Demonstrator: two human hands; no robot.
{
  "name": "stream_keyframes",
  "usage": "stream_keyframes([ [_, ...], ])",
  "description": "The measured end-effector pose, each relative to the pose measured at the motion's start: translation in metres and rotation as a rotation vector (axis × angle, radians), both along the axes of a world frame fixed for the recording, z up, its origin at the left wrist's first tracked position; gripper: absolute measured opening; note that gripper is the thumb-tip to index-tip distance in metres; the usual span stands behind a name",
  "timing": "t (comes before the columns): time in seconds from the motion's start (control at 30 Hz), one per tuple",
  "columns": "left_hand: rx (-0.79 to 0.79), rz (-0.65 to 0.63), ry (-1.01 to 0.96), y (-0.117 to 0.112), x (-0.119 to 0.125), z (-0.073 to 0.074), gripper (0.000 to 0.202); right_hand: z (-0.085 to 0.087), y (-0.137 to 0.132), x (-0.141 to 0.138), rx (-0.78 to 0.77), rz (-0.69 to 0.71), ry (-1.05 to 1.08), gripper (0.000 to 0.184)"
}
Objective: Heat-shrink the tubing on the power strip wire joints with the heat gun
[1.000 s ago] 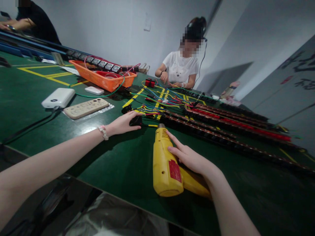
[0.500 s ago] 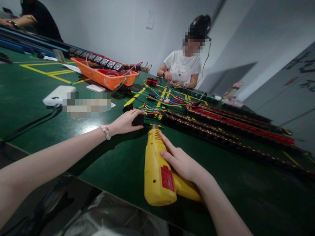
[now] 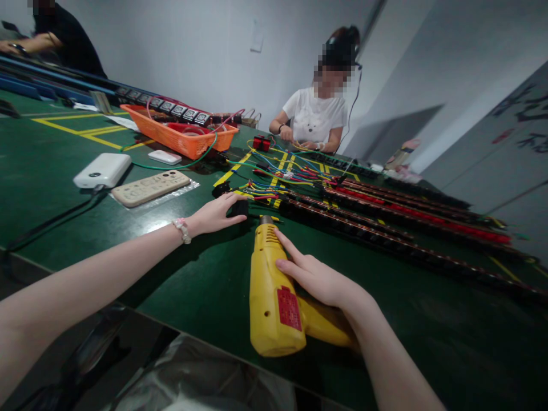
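My right hand (image 3: 319, 279) is wrapped round the handle of a yellow heat gun (image 3: 272, 297) that lies on the green table (image 3: 205, 285), its nozzle pointing away from me. My left hand (image 3: 216, 214), with a bead bracelet on the wrist, rests fingers-down on a small black part (image 3: 238, 208) at the near end of a bundle of coloured wires (image 3: 278, 185). Its fingers curl over the part.
Long black and red strips (image 3: 385, 220) run to the right. An orange basket (image 3: 180, 137), a white power bank (image 3: 101, 170), a beige phone (image 3: 149, 187) and a small white box (image 3: 165, 156) lie at left. One person in white sits opposite, another at far left.
The heat gun has slid a little left and nearer to me with my right hand on it. My left hand has stayed on the black part.
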State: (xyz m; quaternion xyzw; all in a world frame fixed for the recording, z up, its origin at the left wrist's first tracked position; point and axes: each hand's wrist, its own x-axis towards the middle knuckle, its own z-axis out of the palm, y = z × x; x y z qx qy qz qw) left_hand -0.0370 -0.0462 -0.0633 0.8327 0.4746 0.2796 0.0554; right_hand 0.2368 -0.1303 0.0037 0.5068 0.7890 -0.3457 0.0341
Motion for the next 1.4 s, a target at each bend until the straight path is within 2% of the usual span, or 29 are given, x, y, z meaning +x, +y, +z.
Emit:
stream_keyframes([
  [0.2, -0.111, 0.012, -0.128, 0.001, 0.004, -0.001, 0.052, 0.012, 0.005, 0.011, -0.094, -0.067, -0.094, 0.082],
  [0.33, -0.112, 0.04, -0.135, 0.003, 0.006, -0.001, 0.05, 0.016, 0.006, 0.016, -0.124, -0.102, -0.081, 0.079],
  [0.57, -0.077, 0.104, -0.089, 0.006, 0.01, -0.002, 0.048, 0.01, 0.006, 0.012, -0.034, -0.102, -0.054, 0.077],
  [0.8, -0.071, 0.13, -0.037, 0.004, 0.015, 0.0, 0.051, -0.002, -0.001, -0.011, 0.069, -0.017, 0.011, 0.078],
  [1.1, -0.076, 0.003, -0.19, 0.013, 0.009, -0.004, 0.041, -0.005, 0.0, -0.019, 0.09, 0.03, 0.035, 0.075],
  [1.4, -0.14, 0.008, -0.231, 0.012, 0.005, -0.002, 0.041, -0.001, 0.008, -0.002, 0.011, -0.015, -0.018, 0.079],
])
